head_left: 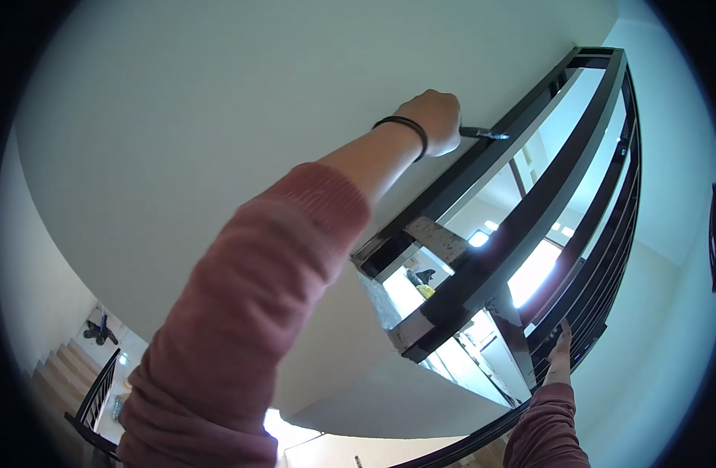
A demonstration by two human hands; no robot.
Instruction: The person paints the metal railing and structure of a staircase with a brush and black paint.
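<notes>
Above me spreads the pale underside of a ceiling (217,117), and against it runs a black metal railing (529,203) with several parallel bars curving away to the right. Where the railing's frame meets the ceiling edge sits a speckled stone-like slab end (436,236), with bare patches on the black bars just beside it. Through the gaps in the bars I see bright window light, too washed out to make out more. Far below on the left, wooden stairs (58,370) descend beside another dark handrail (97,394), and a small dark heap lies on the landing; I cannot tell what it is.

My left hand (432,121) is raised high, the pink sleeve (241,312) pushed back and a black band (405,129) round the wrist. The fingers are curled into a tight fist around the handle of a thin dark tool (483,134). Only its short tip shows past my knuckles, pointing right and touching the upper black bar of the railing close to the ceiling.

My right hand (561,347) is low on the right, fingers stretched flat against the lower bars, gripping nothing that I can see, well apart from the tool.
</notes>
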